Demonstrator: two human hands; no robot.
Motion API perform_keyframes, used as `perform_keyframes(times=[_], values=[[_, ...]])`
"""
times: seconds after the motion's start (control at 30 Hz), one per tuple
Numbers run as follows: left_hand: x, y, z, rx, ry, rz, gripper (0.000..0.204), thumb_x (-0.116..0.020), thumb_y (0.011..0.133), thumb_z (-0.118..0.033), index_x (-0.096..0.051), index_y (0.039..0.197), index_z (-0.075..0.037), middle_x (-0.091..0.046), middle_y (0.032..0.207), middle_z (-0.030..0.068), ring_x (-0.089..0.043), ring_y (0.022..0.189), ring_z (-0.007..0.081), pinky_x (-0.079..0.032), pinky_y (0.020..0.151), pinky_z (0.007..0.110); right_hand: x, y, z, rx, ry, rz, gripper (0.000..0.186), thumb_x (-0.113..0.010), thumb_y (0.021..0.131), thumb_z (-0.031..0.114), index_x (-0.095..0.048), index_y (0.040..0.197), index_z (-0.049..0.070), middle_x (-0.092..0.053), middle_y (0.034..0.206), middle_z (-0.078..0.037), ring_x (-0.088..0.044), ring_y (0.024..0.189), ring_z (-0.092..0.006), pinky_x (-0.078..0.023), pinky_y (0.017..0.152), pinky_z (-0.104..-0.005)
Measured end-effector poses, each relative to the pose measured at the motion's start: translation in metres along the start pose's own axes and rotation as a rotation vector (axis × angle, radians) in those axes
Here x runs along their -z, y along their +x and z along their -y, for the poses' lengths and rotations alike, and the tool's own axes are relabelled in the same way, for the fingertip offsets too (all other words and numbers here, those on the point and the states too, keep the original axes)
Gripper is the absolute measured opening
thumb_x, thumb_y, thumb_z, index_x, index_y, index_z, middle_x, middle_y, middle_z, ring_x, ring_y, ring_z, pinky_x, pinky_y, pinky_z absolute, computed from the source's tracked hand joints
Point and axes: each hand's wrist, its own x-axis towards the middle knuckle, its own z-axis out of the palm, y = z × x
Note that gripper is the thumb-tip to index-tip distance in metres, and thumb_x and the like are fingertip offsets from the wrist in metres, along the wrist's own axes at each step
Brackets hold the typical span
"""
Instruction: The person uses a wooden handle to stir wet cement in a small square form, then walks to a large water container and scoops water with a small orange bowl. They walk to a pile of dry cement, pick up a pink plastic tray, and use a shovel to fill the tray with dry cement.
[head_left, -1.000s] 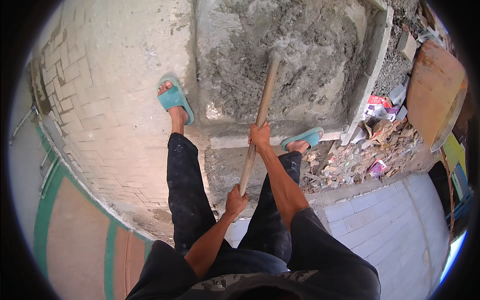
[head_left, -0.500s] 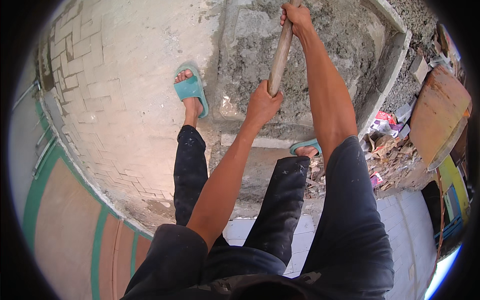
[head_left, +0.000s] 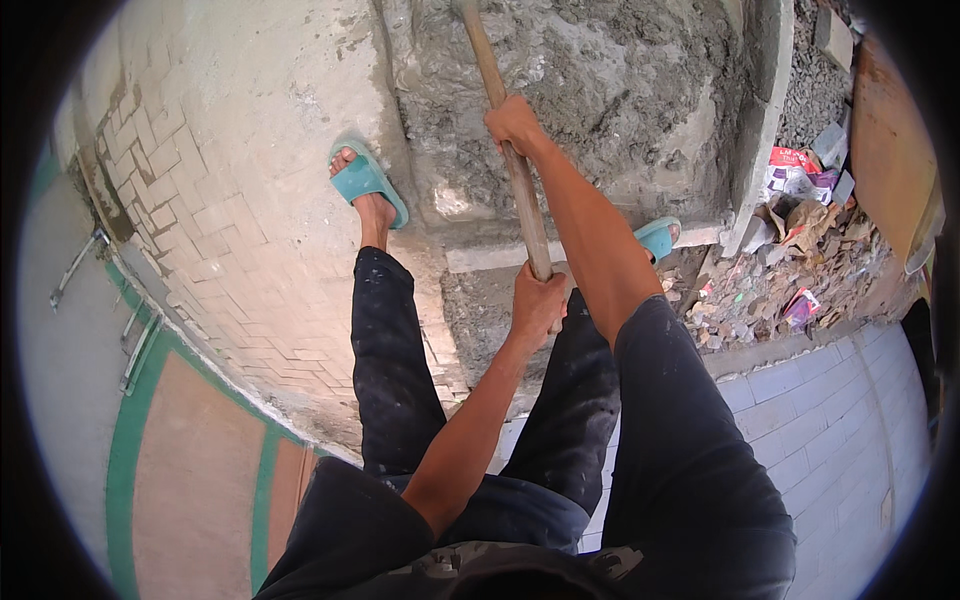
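A long wooden handle (head_left: 522,195) slants across a shallow trough of grey wet mortar (head_left: 590,100), its far end meeting the mortar near the top of the picture, where the tool's head cannot be made out. My right hand (head_left: 512,125) is closed round the upper part of the handle. Lower down, nearer my body, my left hand (head_left: 540,298) grips its lower end. My feet in teal sandals stand either side: the left (head_left: 365,185) on the pale concrete, the right (head_left: 655,240) at the trough's near corner.
The trough's raised rim (head_left: 755,150) runs along the right, beside gravel (head_left: 812,80), rubble with scraps of packaging (head_left: 800,250) and a rusty board (head_left: 890,150). Grey tiles (head_left: 820,420) lie at lower right, worn paving (head_left: 180,230) at left, beside a green-banded surface (head_left: 120,500).
My hands first reached forward and up with the handle, then came back toward my body; the handle now leans the other way, its far end further left than a second ago.
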Motion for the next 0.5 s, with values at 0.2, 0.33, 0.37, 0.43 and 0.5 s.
perform_keyframes(times=[0.2,0.33,0.37,0.43,0.5], values=[[0.009,-0.061,0.154,0.060,0.268,-0.050,0.019,-0.060,0.085,-0.003,-0.048,0.100,-0.003,-0.048,0.064,0.0008,-0.050,0.048,0.0094,-0.038,0.042,0.025,0.022,-0.130,-0.133,-0.158,0.371,0.007,0.020,-0.060,0.085,0.010,-0.051,0.094,-0.006,-0.057,0.063,-0.011,-0.055,0.042,-0.0195,-0.044,0.038,-0.0354],[0.023,-0.118,0.232,-0.049,0.593,-0.028,0.028,-0.063,0.083,-0.008,-0.053,0.108,-0.001,-0.060,0.076,0.0128,-0.063,0.069,0.0239,-0.049,0.064,0.034,0.034,-0.207,-0.209,-0.269,0.532,-0.049,0.019,-0.059,0.087,0.010,-0.047,0.097,0.000,-0.052,0.063,-0.006,-0.050,0.039,-0.0165,-0.042,0.036,-0.0339],[0.022,-0.128,0.241,-0.076,0.707,-0.047,0.031,-0.063,0.082,-0.010,-0.054,0.110,-0.001,-0.062,0.079,0.0156,-0.065,0.074,0.0274,-0.051,0.069,0.036,0.039,-0.223,-0.219,-0.272,0.572,-0.062,0.018,-0.059,0.087,0.009,-0.047,0.097,0.001,-0.052,0.063,-0.006,-0.050,0.039,-0.0163,-0.042,0.036,-0.0338],[0.010,-0.138,0.236,-0.026,0.713,-0.030,0.031,-0.062,0.082,-0.010,-0.056,0.111,-0.001,-0.061,0.079,0.0175,-0.063,0.076,0.0291,-0.050,0.072,0.039,0.060,-0.234,-0.226,-0.257,0.603,-0.101,0.018,-0.059,0.086,0.009,-0.046,0.096,0.001,-0.051,0.063,-0.006,-0.051,0.040,-0.0159,-0.042,0.036,-0.0336],[-0.005,-0.136,0.231,-0.156,0.728,-0.013,0.021,-0.060,0.082,-0.006,-0.055,0.101,0.000,-0.053,0.067,0.0096,-0.055,0.061,0.0177,-0.047,0.061,0.035,0.086,-0.241,-0.225,-0.237,0.582,-0.157,0.018,-0.059,0.086,0.009,-0.046,0.097,0.001,-0.051,0.063,-0.006,-0.051,0.040,-0.0153,-0.042,0.036,-0.0333]])
